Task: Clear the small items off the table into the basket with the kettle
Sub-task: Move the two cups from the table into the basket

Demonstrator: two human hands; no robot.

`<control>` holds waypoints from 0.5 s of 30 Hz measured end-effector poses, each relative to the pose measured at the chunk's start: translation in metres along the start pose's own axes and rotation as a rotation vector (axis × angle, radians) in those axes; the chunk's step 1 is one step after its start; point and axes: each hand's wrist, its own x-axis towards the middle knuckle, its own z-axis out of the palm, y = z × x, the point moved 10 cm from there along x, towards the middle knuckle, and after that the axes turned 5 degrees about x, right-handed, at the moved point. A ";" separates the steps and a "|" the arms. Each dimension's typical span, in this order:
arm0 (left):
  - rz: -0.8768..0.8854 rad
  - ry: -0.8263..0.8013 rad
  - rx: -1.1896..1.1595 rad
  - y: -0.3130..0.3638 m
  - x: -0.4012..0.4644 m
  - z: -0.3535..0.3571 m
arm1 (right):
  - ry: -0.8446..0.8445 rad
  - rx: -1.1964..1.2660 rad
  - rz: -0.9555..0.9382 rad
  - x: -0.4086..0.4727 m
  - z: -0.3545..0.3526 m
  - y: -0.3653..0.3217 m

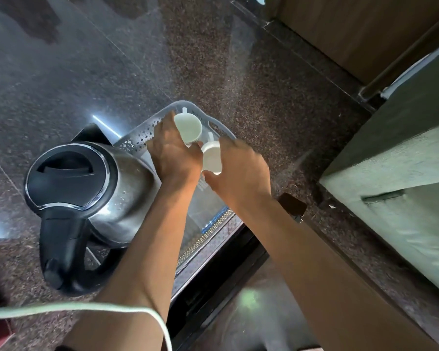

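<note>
A pale perforated plastic basket point(134, 138) sits on the dark granite table, with a steel kettle point(86, 188) with a black lid and handle at its left end. My left hand point(173, 153) grips a white cup point(188, 127) over the far end of the basket, the cup's mouth facing me. Right beside it, my right hand point(238, 168) holds a second white cup point(212, 158), tilted on its side over the basket. The basket's floor beneath my forearms is mostly hidden.
A small dark brown object point(292, 203) lies on the table just right of my right wrist. A grey-green box-like unit point(401, 203) stands at the right. Wooden panelling point(352, 29) runs along the far right. A white cord point(86, 307) crosses the near foreground.
</note>
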 end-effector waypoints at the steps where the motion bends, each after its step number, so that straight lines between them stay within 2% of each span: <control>1: 0.005 0.000 0.006 0.000 0.002 0.001 | -0.003 0.013 0.006 0.003 0.002 0.000; 15: 0.005 -0.091 0.032 -0.008 0.008 0.014 | 0.017 -0.020 0.003 0.017 0.017 -0.008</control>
